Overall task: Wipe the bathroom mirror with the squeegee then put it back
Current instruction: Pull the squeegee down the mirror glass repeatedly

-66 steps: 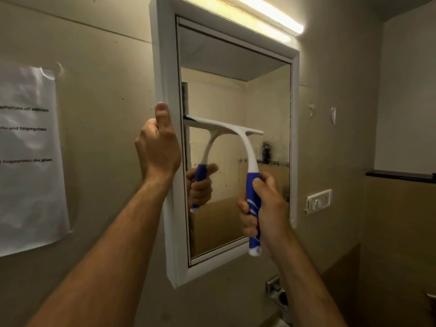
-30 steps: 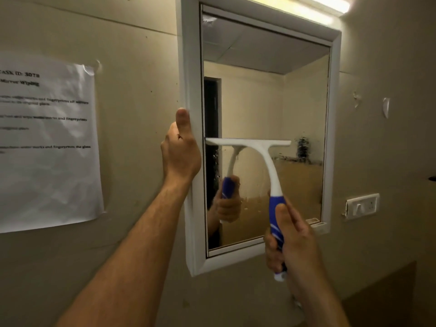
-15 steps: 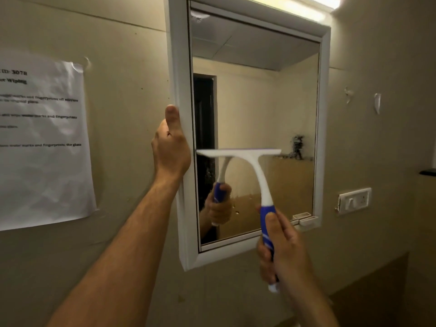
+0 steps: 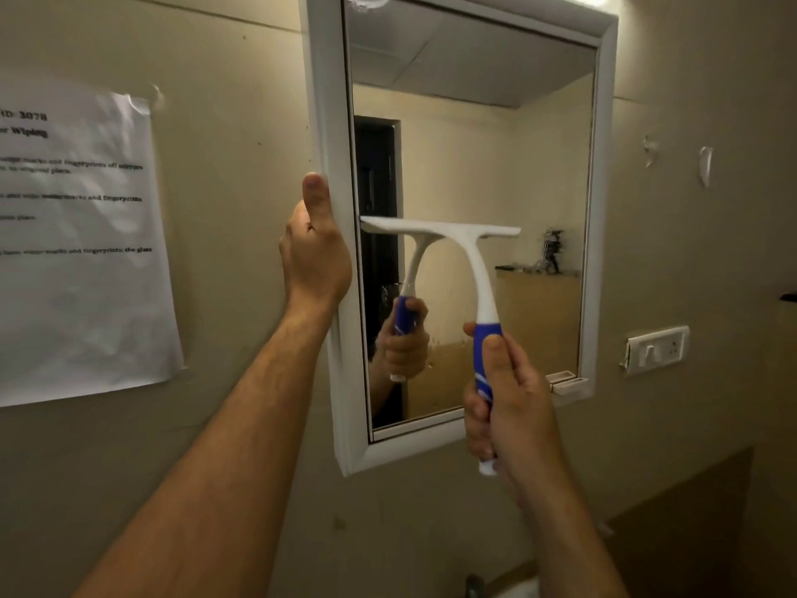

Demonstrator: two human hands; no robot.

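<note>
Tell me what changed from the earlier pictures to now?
The squeegee, its blade against the mirror, has slid down the glass from its upper-middle part to mid-height. The right hand holds its blue handle as before; the left hand still grips the mirror's left frame edge.

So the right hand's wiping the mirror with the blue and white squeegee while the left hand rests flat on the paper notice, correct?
Not quite. In the head view the left hand grips the white mirror frame, not the paper notice. The right hand does hold the blue-and-white squeegee.

Beige wall (image 4: 241, 79) with white-framed mirror (image 4: 474, 166), printed sheet (image 4: 82, 252), switch plate (image 4: 655, 349)
</note>
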